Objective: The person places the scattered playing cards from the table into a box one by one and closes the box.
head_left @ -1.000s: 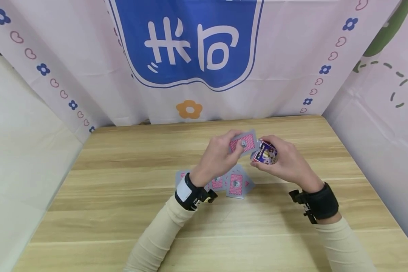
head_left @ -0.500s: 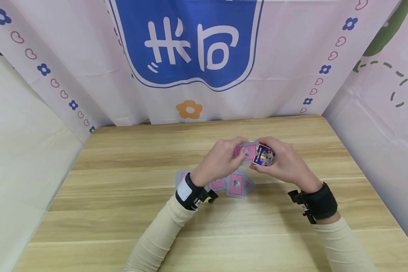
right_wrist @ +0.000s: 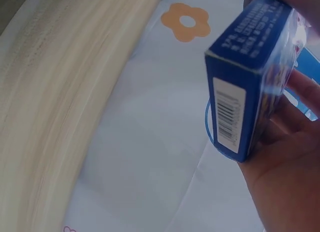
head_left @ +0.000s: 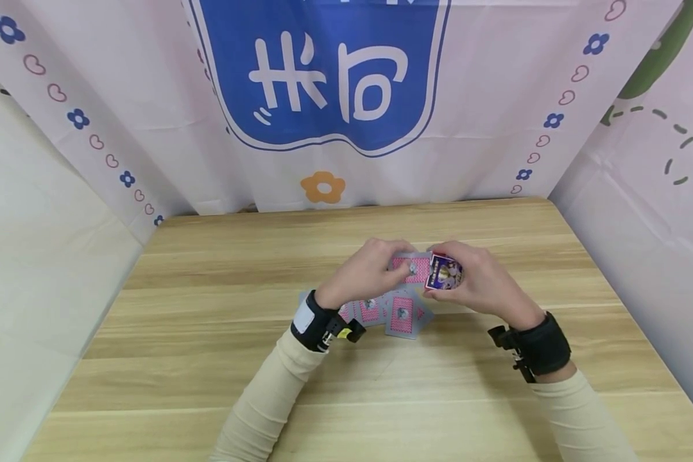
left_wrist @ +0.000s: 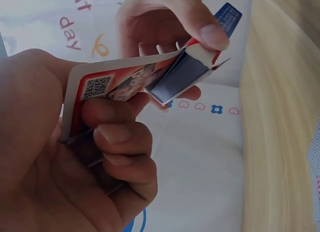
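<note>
My left hand (head_left: 369,273) pinches a playing card (head_left: 418,268) with a pink patterned back, thumb on top and fingers curled beneath. In the left wrist view the card's red-bordered face (left_wrist: 125,84) shows a QR code, and its far end sits at the mouth of the card box. My right hand (head_left: 482,279) grips that small blue card box (head_left: 443,273) between thumb and fingers, its mouth turned toward the left hand. Dark card edges (left_wrist: 180,76) show inside the mouth. The right wrist view shows the box's barcode end (right_wrist: 229,114).
Several playing cards (head_left: 402,314) lie spread face down on the wooden table (head_left: 208,366), below the hands and partly behind the left wrist. A printed white cloth (head_left: 265,173) hangs along the table's far edge, with more cloth at both sides.
The card in my left hand has come down and levelled, its end meeting the box mouth. Both hands have lowered a little toward the table, the box turning slightly. The spread cards stay put.
</note>
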`<action>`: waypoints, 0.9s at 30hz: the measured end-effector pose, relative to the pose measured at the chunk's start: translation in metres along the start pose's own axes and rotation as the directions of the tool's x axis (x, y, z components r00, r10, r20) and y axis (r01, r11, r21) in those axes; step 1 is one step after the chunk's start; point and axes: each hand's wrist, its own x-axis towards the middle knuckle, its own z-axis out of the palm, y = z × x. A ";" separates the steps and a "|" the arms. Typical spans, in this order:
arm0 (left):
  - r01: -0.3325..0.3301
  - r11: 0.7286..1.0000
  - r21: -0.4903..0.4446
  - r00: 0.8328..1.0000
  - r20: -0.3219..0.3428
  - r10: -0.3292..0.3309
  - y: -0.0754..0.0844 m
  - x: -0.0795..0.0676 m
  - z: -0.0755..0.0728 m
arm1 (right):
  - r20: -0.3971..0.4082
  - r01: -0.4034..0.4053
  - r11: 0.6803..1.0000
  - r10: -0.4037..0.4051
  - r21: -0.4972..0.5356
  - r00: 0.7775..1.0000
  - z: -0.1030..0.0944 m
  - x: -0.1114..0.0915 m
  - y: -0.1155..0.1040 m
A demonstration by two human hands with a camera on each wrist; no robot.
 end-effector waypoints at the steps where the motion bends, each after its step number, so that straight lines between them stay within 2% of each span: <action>1: 0.012 1.000 -0.015 1.000 0.019 -0.011 0.000 0.000 0.000 | 0.015 0.003 1.000 -0.003 0.000 1.000 0.001 0.000 -0.001; 5: 0.069 0.996 -0.059 0.997 0.046 -0.066 -0.003 0.003 0.005 | 0.049 0.004 1.000 -0.004 0.001 0.999 0.002 0.000 -0.003; 8: 0.127 0.988 -0.083 0.991 -0.024 -0.129 -0.003 0.004 0.007 | 0.027 -0.016 1.000 0.016 -0.014 0.999 0.002 0.000 -0.002; 12: 0.186 0.980 -0.069 0.970 -0.144 -0.195 -0.002 0.003 0.005 | -0.019 -0.061 0.998 0.060 -0.033 0.998 -0.002 0.000 -0.001; 15: 0.190 0.982 0.009 0.966 -0.179 -0.185 0.000 0.001 0.005 | -0.027 -0.085 0.996 0.084 -0.034 0.996 -0.005 -0.001 0.000; 19: 0.165 0.982 0.096 0.973 -0.181 -0.146 0.003 0.003 0.008 | -0.021 -0.073 0.996 0.072 -0.043 0.997 -0.003 -0.001 0.000; 24: 0.154 0.983 0.102 0.980 -0.144 -0.139 0.005 0.005 0.020 | 0.004 -0.018 1.000 0.018 -0.025 1.000 0.002 0.001 -0.002; 27: 0.173 0.982 0.072 0.975 -0.155 -0.161 0.006 0.006 0.024 | 0.004 -0.009 1.000 0.009 0.005 1.000 0.003 0.002 -0.003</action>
